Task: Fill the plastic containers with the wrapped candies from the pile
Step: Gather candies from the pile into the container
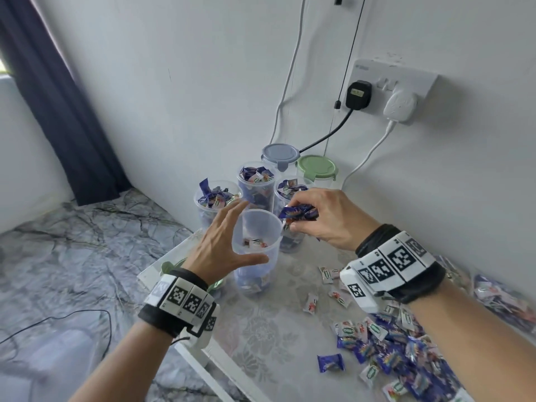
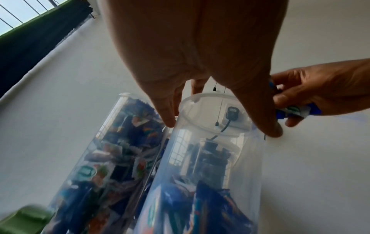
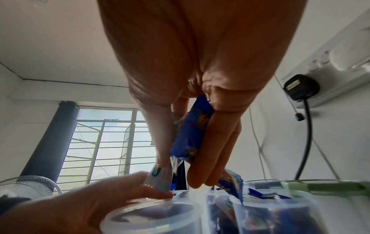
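Observation:
A clear plastic container (image 1: 255,274) (image 2: 210,158) (image 3: 152,218) stands on the table with a few wrapped candies at its bottom. My left hand (image 1: 249,232) (image 2: 222,128) spans its top, fingers straight behind the rim and thumb across the front wall. My right hand (image 1: 293,215) (image 3: 180,158) hovers just right of the rim and grips a bunch of blue and white wrapped candies (image 1: 301,213) (image 3: 192,134) (image 2: 296,110). The candy pile (image 1: 400,352) lies at the table's right front.
Three open containers full of candies (image 1: 214,195) (image 1: 255,175) (image 1: 290,184) stand behind, then two with a grey lid (image 1: 280,153) and a green lid (image 1: 316,168). Loose candies (image 1: 310,303) dot the table. Wall sockets (image 1: 385,88) and cables hang behind. The table edge (image 1: 185,352) runs under my left wrist.

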The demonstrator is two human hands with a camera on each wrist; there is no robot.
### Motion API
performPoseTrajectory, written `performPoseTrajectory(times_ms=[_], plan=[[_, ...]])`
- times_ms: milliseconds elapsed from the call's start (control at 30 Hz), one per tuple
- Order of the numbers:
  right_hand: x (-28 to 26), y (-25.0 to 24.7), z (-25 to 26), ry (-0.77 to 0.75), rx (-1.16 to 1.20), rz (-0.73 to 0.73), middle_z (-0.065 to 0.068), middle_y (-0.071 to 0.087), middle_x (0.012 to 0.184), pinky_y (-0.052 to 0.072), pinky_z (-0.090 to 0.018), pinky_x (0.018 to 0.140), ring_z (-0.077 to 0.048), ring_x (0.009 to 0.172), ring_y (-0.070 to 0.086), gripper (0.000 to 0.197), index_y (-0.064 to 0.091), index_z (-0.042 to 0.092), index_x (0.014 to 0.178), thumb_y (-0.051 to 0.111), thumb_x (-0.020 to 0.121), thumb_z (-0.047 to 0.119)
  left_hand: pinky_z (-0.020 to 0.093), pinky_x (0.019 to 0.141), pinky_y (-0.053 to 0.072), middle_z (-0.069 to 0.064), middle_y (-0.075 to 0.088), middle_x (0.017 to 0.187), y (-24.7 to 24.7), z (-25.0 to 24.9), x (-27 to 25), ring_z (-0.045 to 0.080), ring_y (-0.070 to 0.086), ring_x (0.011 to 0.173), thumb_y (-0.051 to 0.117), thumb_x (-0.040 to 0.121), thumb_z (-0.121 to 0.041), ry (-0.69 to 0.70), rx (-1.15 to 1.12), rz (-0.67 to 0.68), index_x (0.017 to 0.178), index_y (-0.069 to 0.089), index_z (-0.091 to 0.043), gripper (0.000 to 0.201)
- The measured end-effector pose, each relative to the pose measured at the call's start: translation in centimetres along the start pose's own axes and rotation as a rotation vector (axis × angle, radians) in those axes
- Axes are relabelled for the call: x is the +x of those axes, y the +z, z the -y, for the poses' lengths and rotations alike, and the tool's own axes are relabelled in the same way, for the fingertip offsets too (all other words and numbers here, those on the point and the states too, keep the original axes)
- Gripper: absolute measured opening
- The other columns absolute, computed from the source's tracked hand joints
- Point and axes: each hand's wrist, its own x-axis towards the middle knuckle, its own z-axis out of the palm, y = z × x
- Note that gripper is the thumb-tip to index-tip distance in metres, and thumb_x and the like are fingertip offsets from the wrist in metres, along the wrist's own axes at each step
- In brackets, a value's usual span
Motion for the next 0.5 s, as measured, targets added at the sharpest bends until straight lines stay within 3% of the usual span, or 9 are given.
performPoseTrajectory(times_ms=[100, 233, 333, 500], plan=[[1.6, 0.7, 1.4, -0.015, 0.048, 0.021, 0.004, 0.064, 0.082, 0.040, -0.013, 0.069, -0.008, 0.074, 0.056, 0.017, 0.070, 0.016, 0.093, 0.077, 0.079, 0.022, 0.042, 0.114, 0.035, -0.002, 0.035, 0.157, 0.4, 0.3, -0.2, 0.010, 0.033, 0.142, 0.084, 0.062, -0.060, -0.061, -0.096, -0.021, 0.155, 0.016, -0.029, 0.119], [3.6, 2.1, 2.4, -0.018, 0.064, 0.096, 0.004, 0.068, 0.083, 0.046, -0.020, 0.073, -0.009, 0.076, 0.061, 0.020, 0.070, 0.016, 0.096, 0.078, 0.079, 0.022, 0.048, 0.104, 0.045, -0.003, 0.047, 0.148, 0.5, 0.4, -0.4, 0.016, 0.046, 0.133, 0.087, 0.061, -0.054, -0.080, -0.165, -0.026, 0.155, 0.010, -0.029, 0.123], [4.6, 3.1, 2.8, -0.007, 0.064, 0.168, 0.003, 0.070, 0.085, 0.050, -0.030, 0.080, -0.013, 0.081, 0.064, 0.021, 0.070, 0.018, 0.096, 0.078, 0.078, 0.020, 0.047, 0.105, 0.045, -0.002, 0.047, 0.147, 0.4, 0.3, -0.5, 0.017, 0.048, 0.132, 0.086, 0.060, -0.055, -0.087, -0.188, -0.022, 0.156, 0.005, -0.029, 0.128], [5.2, 4.0, 3.2, -0.025, 0.050, 0.211, -0.001, 0.069, 0.091, 0.051, -0.033, 0.081, -0.015, 0.083, 0.063, 0.023, 0.069, 0.016, 0.099, 0.077, 0.078, 0.020, 0.035, 0.107, 0.040, 0.000, 0.049, 0.145, 0.6, 0.2, -0.5, 0.020, 0.050, 0.130, 0.088, 0.061, -0.046, -0.088, -0.175, -0.037, 0.157, 0.000, -0.025, 0.132]])
